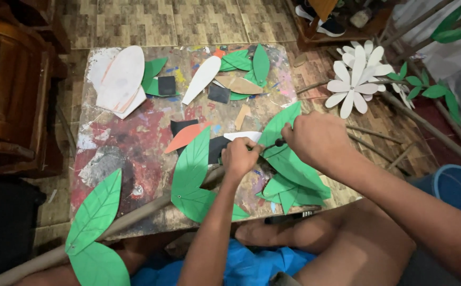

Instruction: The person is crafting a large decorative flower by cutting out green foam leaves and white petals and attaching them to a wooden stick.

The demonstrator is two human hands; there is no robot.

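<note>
Left hand: your left hand (pixel 239 157) is clenched at the centre of the low paint-stained wooden board (pixel 130 153), fingers curled on the edge of a green foam leaf cutout (pixel 288 159).
Right hand: your right hand (pixel 315 139), at 3 o'clock from the left and near it, grips a thin dark-tipped tool (pixel 276 143) whose tip touches that leaf.
Leaf: it lies under both hands, its point toward 12 o'clock, on top of other green leaves at 5 o'clock.
Branch: a long brown stick (pixel 135 214) runs from 7 o'clock up to your left hand, with large green foam leaves (pixel 95 212) fixed along it.
Scraps: white foam petal shapes (pixel 122 77) lie at 11 o'clock.
Flower: a white foam flower (pixel 353 87) sits at 2 o'clock, off the board.
</note>
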